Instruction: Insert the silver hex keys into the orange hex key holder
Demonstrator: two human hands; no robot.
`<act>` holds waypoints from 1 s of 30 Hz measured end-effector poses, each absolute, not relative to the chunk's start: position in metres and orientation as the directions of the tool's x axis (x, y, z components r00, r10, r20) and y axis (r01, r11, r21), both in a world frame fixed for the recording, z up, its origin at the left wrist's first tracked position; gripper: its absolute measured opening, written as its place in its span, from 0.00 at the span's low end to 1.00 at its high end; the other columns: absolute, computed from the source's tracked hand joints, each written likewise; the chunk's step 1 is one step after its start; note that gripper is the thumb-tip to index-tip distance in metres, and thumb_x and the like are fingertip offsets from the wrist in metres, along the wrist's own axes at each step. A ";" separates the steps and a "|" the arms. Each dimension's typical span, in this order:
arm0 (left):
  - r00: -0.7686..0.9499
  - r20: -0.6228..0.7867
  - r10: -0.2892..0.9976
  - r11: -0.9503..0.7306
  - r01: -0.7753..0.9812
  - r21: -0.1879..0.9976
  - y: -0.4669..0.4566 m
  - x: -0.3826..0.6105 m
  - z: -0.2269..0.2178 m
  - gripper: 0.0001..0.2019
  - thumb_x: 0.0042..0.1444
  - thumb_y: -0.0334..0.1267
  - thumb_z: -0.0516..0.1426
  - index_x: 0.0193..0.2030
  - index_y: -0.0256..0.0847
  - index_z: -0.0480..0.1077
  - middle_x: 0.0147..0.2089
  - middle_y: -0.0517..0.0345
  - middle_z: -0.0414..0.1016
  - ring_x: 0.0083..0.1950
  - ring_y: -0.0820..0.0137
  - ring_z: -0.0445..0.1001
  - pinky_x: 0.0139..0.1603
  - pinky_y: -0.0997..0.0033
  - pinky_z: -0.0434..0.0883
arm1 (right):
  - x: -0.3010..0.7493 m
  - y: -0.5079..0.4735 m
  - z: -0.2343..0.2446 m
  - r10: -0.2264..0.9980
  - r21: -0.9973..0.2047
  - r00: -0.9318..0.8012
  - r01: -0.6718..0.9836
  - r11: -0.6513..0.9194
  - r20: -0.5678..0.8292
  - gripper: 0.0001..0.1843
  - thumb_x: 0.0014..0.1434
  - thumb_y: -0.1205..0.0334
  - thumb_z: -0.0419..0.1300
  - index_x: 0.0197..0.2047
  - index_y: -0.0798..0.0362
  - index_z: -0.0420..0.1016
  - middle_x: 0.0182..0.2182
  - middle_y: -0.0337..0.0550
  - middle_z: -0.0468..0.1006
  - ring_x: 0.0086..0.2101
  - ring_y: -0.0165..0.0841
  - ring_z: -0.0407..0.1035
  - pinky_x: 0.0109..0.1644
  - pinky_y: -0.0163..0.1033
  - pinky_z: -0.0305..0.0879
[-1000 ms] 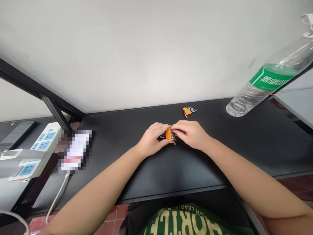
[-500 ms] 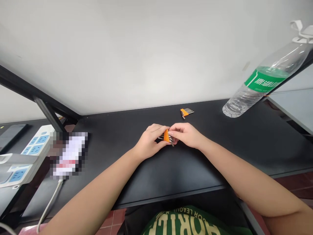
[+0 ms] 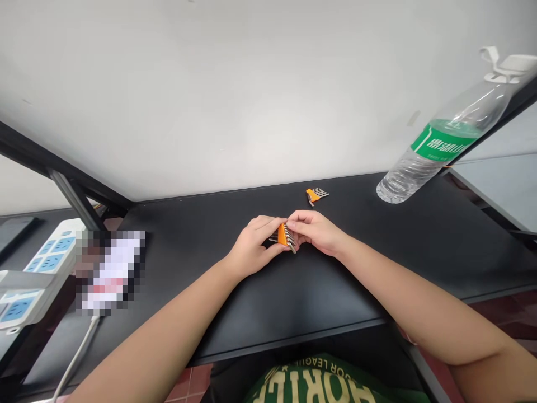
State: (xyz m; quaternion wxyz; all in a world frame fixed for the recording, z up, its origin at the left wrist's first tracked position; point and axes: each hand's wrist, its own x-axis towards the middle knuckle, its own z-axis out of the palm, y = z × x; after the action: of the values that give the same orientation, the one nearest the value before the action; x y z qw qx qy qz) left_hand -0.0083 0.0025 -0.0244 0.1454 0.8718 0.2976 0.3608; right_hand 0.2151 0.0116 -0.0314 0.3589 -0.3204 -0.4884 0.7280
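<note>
Both hands meet over the middle of a black table (image 3: pixel 293 291). My left hand (image 3: pixel 251 249) grips a set of metal hex keys in an orange holder (image 3: pixel 283 235), fingers curled round it. My right hand (image 3: pixel 316 230) pinches the metal keys at the holder's right side. A second, smaller orange hex key set (image 3: pixel 315 195) lies on the table farther back, apart from both hands.
A clear water bottle with a green label (image 3: pixel 436 145) stands at the back right. At the left lie a blurred-out phone (image 3: pixel 109 268) with a white cable and white power strips (image 3: pixel 29 274). A white wall rises behind the table.
The hands have stayed together on the hex key set, shifting slightly left in view as the head camera moved. The right fingers have closed in nearer the holder.
</note>
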 end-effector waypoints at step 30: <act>0.410 0.539 0.736 -0.661 0.608 0.440 0.000 -0.009 -0.021 0.17 0.61 0.47 0.65 0.52 0.44 0.72 0.36 0.60 0.76 0.35 0.70 0.73 0.44 0.67 0.72 | 0.208 0.012 -0.035 0.819 -0.954 -0.561 -0.160 -0.255 -0.125 0.22 0.62 0.43 0.69 0.41 0.51 0.68 0.27 0.35 0.77 0.21 0.30 0.74 0.28 0.37 0.73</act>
State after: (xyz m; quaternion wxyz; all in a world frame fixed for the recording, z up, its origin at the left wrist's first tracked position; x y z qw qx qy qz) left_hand -0.0086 -0.0002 -0.0212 0.0877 0.8350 0.4025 0.3649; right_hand 0.2085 0.0116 -0.0351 0.3385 -0.3242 -0.5078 0.7228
